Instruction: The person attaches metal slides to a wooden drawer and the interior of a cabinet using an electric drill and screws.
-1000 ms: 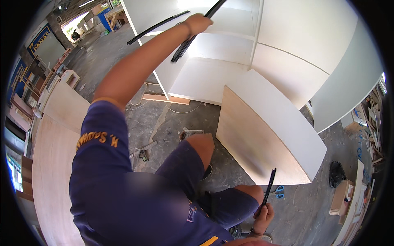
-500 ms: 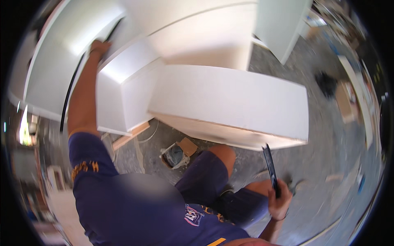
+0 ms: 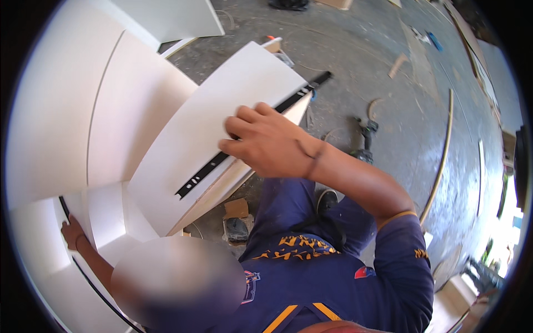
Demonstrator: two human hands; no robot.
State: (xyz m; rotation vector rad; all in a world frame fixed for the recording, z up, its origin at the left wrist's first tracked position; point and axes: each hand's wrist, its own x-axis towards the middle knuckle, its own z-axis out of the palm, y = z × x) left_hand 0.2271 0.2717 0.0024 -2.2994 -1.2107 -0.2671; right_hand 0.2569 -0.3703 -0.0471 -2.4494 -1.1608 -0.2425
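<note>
My right hand (image 3: 266, 139) is closed around a black metal drawer slide (image 3: 202, 176), a slotted rail. The slide lies slantwise along the near edge of a white box-shaped panel unit (image 3: 194, 116), its far end poking past the corner. Bare wood shows on the unit's near side. At the far left my left hand (image 3: 71, 233) reaches into a white cabinet (image 3: 47, 244), its fingers closed at a long thin black strip (image 3: 97, 286). The hand is small there and hides part of the strip.
A cordless drill (image 3: 365, 136) lies on the grey floor (image 3: 355, 72) beside my leg. An opened small carton (image 3: 237, 227) with dark contents sits below the unit. Pale panels (image 3: 139, 100) stand at the left. A long thin strip (image 3: 444, 161) lies at the right.
My right hand has come up from beside my knee with the drawer slide and laid it along the white unit. The view has turned rightward; my left hand stays at the black strip.
</note>
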